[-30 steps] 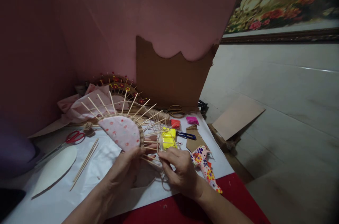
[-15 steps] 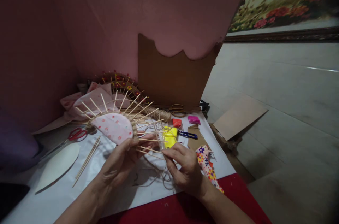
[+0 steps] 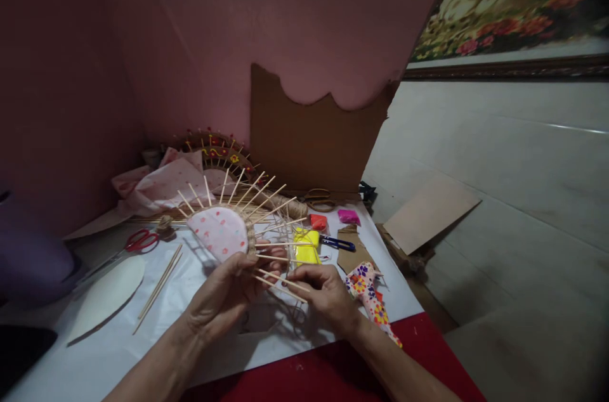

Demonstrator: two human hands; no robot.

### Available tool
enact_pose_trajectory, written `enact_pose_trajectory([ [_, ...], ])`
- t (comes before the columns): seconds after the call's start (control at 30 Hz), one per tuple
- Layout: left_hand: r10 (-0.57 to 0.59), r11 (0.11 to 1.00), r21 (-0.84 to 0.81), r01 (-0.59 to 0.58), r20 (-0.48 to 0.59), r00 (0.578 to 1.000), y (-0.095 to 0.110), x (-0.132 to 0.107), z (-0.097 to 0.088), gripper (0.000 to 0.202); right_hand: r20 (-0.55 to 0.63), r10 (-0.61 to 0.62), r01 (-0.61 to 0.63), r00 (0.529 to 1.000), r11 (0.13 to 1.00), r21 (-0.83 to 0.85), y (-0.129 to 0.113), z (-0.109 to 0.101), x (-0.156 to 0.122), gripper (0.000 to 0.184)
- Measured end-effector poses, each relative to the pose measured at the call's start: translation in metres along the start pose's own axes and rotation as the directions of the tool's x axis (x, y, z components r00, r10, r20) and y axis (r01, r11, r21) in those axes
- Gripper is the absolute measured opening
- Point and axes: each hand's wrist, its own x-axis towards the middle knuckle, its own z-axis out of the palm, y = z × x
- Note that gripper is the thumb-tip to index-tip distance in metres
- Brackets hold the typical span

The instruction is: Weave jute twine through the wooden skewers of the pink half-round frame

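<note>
My left hand grips the lower edge of a half-round piece covered in pink dotted fabric, with thin wooden sticks fanning out from its rim and a band of jute woven round them. My right hand is closed in a pinch on a strand of jute twine among the lower sticks. Loose twine loops lie on the white paper just under both hands.
Red-handled scissors, an oval card cutout and loose sticks lie at the left. Yellow clay, red and pink lumps, a blue clipper and a floral glue gun lie at the right. Pink board and cardboard stand behind.
The half-round piece has been turned and shifted slightly right in my left hand. My right hand has moved down and left along the lower sticks with the twine.
</note>
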Motion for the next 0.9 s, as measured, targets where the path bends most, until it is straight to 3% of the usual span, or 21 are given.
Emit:
enact_pose_trajectory([
  [0.3, -0.051, 0.995, 0.09, 0.047, 0.039, 0.998, -0.0103, -0.0007, -0.0017, 0.018, 0.095, -0.16, 0.173, 0.982, 0.974, -0.144, -0.0023, 0.004, -0.0026, 0.018],
  [0.53, -0.025, 0.989, 0.148, 0.02, 0.032, 0.999, -0.0094, -0.0015, 0.0008, 0.027, 0.111, -0.124, 0.145, 0.986, 0.966, -0.215, -0.0011, 0.0014, -0.0019, 0.019],
  [0.9, 0.002, 0.995, 0.101, -0.003, 0.006, 1.0, -0.0089, -0.003, 0.0036, 0.021, 0.074, -0.138, 0.151, 0.988, 0.962, -0.225, 0.0044, 0.0003, -0.0018, 0.02],
])
